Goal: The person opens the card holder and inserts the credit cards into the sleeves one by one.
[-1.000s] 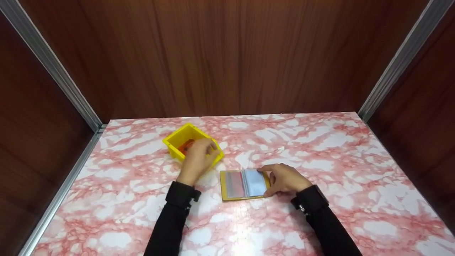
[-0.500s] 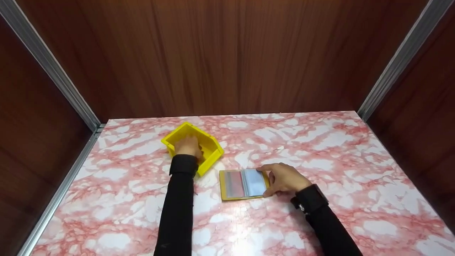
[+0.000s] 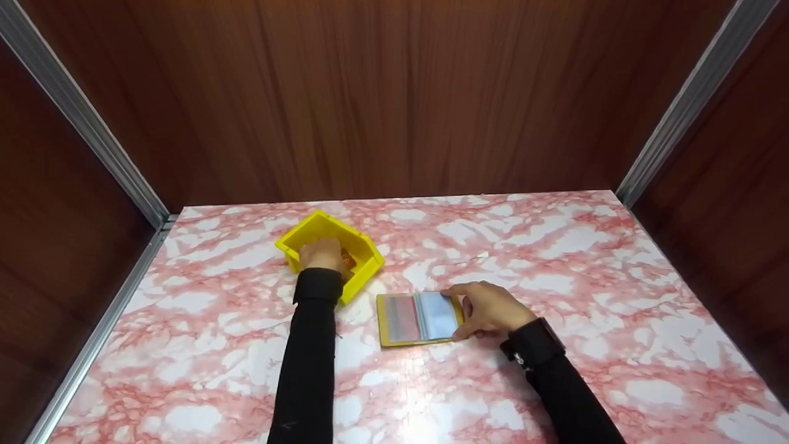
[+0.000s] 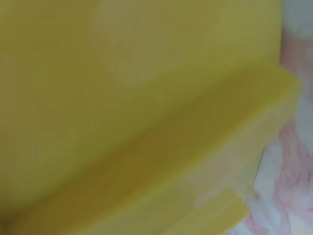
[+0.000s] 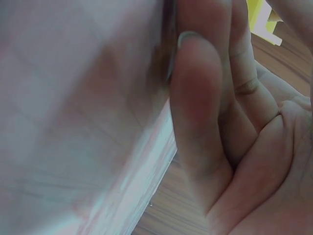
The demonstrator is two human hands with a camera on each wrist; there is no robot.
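Note:
My left hand [image 3: 322, 254] reaches down inside a yellow plastic bin [image 3: 365, 279]; its fingers are hidden below the wrist and knuckles. Beside that hand a small orange-red item [image 3: 349, 261] shows on the bin's floor. Only the yellow wall [image 4: 146, 58] of the bin fills the left wrist view, blurred. A small card holder [image 3: 404, 317] with a yellow cover lies spread on the table, showing clear sleeves. My right hand [image 3: 493, 310] pinches its right side, index finger at the far corner and thumb at the near one. In the right wrist view the thumb [image 5: 198, 93] presses against the edge.
The table [image 3: 585, 320] has a red and white marbled top. A brown wood-grain panel [image 3: 382, 98] stands along its back edge, with more panels and metal posts at both sides. The bin stands to the left of and behind the card holder.
My left hand has moved from above the bin's front side down into it, and in the last half second more of the orange-red item shows. The right hand keeps its place on the card holder.

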